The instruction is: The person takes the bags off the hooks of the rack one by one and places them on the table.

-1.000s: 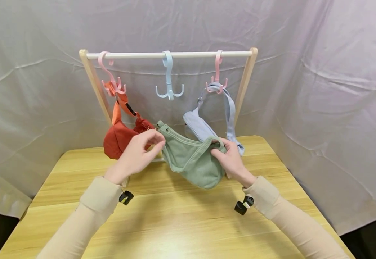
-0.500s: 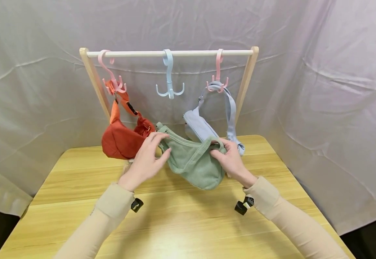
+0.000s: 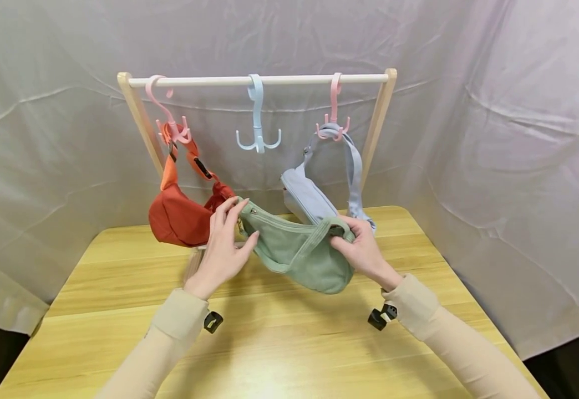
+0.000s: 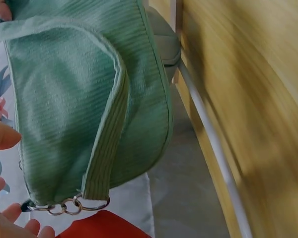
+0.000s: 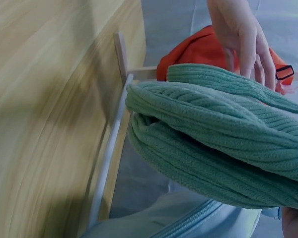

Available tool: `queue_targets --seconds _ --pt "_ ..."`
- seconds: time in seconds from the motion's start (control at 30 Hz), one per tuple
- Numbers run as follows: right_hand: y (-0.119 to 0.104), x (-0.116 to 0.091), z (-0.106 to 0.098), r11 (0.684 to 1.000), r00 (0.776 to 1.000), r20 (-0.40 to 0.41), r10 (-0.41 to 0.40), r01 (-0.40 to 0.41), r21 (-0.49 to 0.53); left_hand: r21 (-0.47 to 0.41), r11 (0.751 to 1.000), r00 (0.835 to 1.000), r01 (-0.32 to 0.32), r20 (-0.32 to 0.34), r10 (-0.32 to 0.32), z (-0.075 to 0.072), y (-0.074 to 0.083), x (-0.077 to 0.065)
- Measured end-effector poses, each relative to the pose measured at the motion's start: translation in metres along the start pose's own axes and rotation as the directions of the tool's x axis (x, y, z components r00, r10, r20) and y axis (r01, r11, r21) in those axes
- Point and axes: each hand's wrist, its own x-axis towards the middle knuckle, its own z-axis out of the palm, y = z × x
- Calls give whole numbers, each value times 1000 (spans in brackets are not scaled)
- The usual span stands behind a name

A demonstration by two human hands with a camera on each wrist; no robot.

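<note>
I see one green bag (image 3: 289, 238), one red bag (image 3: 177, 216), one pale-blue bag (image 3: 309, 194). Two pink hangers (image 3: 334, 102), one light-blue hanger (image 3: 257, 113), one rack (image 3: 199, 81), two hands (image 3: 222, 249).

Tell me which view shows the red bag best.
The head view: the red bag shows nearly whole, strap included. Left wrist shows only one edge; right wrist, parts behind the left hand and green bag.
</note>
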Motion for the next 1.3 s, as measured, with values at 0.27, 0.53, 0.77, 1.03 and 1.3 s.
queue_targets --seconds 0.27,0.53,0.77,1.03,1.3 --pt "5 -5 -10 997 997 5 -71 71 5 -33 999 1000 9 30 -8 -2 -3 -2" --pt "10 -11 -16 989 989 -17 -147 147 6 -108 993 995 -50 76 58 -4 -9 -8" --pt "14 -15 -19 984 984 -2 -176 176 10 -128 989 987 -75 132 92 -7 -9 -14" --pt "17 -21 -19 990 990 24 -139 139 -9 -43 988 971 -149 184 154 -12 -14 -22" --pt "23 -29 -14 998 994 91 -67 66 8 28 976 942 -217 266 202 -18 -19 -31"
